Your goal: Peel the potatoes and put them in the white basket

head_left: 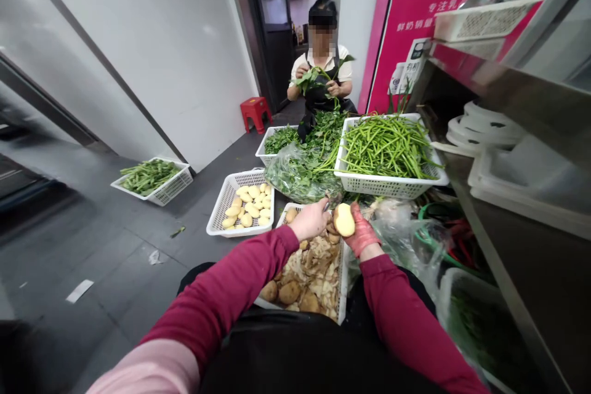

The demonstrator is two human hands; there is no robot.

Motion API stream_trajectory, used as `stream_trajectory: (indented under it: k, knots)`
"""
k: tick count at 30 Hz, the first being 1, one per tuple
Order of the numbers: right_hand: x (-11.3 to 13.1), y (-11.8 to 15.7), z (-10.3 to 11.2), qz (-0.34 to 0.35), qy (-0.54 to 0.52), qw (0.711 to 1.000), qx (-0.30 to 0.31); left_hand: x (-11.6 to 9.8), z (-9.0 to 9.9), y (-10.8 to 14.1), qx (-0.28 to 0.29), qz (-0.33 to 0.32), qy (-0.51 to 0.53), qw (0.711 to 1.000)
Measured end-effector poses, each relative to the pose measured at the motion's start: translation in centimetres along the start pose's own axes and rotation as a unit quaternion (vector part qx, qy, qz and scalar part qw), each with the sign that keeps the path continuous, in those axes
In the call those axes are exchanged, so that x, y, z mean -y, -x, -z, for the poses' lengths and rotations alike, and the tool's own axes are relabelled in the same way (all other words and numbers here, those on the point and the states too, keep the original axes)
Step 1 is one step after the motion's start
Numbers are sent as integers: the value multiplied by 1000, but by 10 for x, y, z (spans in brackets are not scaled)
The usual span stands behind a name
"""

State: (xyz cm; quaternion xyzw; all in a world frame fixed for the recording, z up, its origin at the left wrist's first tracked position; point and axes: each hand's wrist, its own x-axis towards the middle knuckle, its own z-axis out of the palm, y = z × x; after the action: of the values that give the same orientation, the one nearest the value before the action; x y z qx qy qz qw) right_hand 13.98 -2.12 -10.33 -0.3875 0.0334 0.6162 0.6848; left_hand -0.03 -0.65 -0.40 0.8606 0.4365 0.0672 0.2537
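Note:
My right hand [363, 235], in a red glove, is closed around a potato [344, 220] whose pale peeled face turns toward me. Just left of it, my bare left hand [310, 220] grips a peeler [327, 205], of which only a small dark end shows between the fingers. Both hands are over a white basket [342, 295] filled with brown peels [318, 268] and several unpeeled potatoes [290, 291]. Beyond my left forearm, a second white basket [217, 217] holds several peeled yellow potatoes [249, 204].
Green stalks fill a white basket [391, 183] ahead. Leafy greens in a plastic bag [300, 175] lie beside it. A co-worker [323, 74] sits beyond, holding greens. A steel shelf [508, 246] flanks my right; a red stool [255, 114] stands by the wall.

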Motion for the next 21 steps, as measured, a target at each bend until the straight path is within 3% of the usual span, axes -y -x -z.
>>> stream_trajectory:
  k: [2,6,8,10,12,13,15,17,21]
  knots:
    - [-2,1,-4,32,-6,999,-27,-4,-2,-2,15,-2,-13,1000]
    - [5,-1,-4,55,-49,994,-86,-4,-48,43,45,0,20,999]
    - [12,-2,-2,42,-65,994,-72,0,-58,58,58,-12,49,997]
    - [16,1,0,15,-58,998,-25,1,-47,51,20,-15,69,997]
    - [16,5,1,-23,-39,999,18,-3,-24,28,-38,-16,68,997]
    - [15,7,0,-37,-34,998,29,-5,-13,15,-47,-13,56,997]
    - [13,9,-2,-42,-49,998,27,-10,-2,1,-10,-7,36,999]
    - [13,7,-2,-27,-86,996,5,-13,-13,7,14,5,30,999]
    - [18,-5,1,-6,-107,991,-80,-8,-56,49,40,1,69,997]
